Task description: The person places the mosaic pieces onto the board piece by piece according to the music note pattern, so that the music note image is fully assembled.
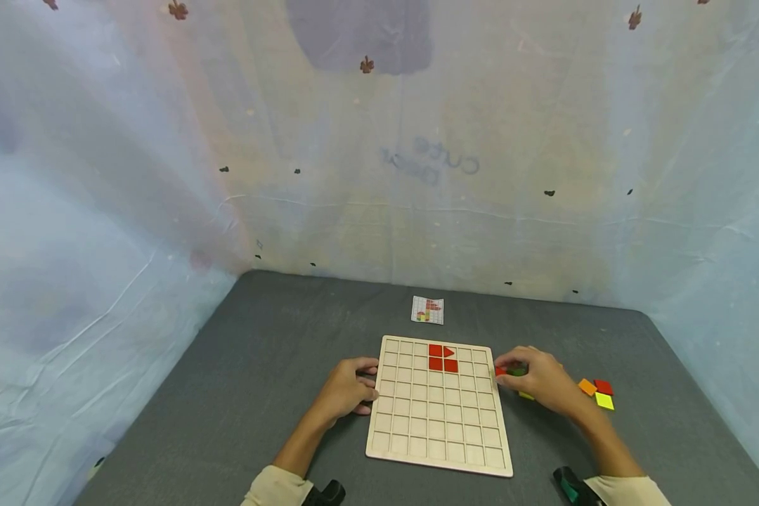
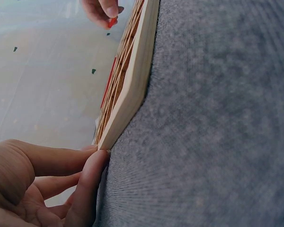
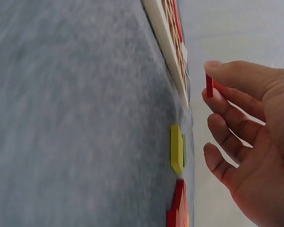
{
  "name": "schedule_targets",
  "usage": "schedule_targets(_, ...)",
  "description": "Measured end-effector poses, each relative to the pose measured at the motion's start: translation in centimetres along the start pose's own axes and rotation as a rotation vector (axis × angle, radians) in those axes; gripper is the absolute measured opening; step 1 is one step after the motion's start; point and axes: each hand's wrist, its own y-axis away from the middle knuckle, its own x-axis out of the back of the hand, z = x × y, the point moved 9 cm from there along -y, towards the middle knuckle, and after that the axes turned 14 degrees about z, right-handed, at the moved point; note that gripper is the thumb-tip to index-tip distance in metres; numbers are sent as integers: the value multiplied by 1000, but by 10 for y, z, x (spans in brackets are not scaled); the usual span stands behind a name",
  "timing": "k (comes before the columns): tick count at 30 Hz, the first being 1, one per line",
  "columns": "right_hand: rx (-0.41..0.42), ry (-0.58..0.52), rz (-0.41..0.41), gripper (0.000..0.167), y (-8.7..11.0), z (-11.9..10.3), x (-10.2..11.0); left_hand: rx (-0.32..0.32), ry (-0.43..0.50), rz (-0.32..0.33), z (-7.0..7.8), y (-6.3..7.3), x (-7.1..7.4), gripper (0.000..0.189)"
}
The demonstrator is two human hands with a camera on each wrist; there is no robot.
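Observation:
A pale wooden grid board [image 1: 436, 425] lies on the grey table. Near its far edge, a few red square tiles [image 1: 436, 363] and a red triangular tile [image 1: 448, 353] sit together in the grid. At the board's left edge is my left hand [image 1: 344, 390], its thumb and finger pinching a corner of the wood in the left wrist view. My right hand [image 1: 537, 376] pinches a thin red tile [image 3: 209, 86] between thumb and index finger, just beyond the board's right edge, while its other fingers curve loosely. Beneath that hand lie a yellow tile [image 3: 176, 149] and a green tile [image 1: 517, 369].
Right of the right hand, orange [image 1: 587, 386], red [image 1: 604, 387] and yellow [image 1: 604, 401] tiles lie loose on the table [image 1: 278, 323]. A small printed card [image 1: 427, 310] with a coloured grid pattern lies behind the board. Pale hanging sheeting [image 1: 354, 232] surrounds the table's back and sides.

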Motion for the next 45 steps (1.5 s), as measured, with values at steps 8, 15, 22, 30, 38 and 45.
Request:
schedule_targets(8,33,-13,0,23,-13,-9,-13,1,4,-2,0,0,0,61)
schedule_targets(15,13,-43,-30,24,-22,-11,-24,-2,-4,0,0,0,0,61)
schedule_targets(22,7,-84,-64,23,-28,-15,-37,2,-2,-1,0,0,1,61)
schedule_targets(30,10,-100,-85,20,-32,-25,-44,1,4,1,1,1,1,62)
schedule_targets(38,27,-98,-100,20,-34,-28,-48,2,5,-1,0,0,0,62)
schedule_targets(45,39,-98,-97,22,-34,-30,-48,4,4,1,-1,0,0,62)
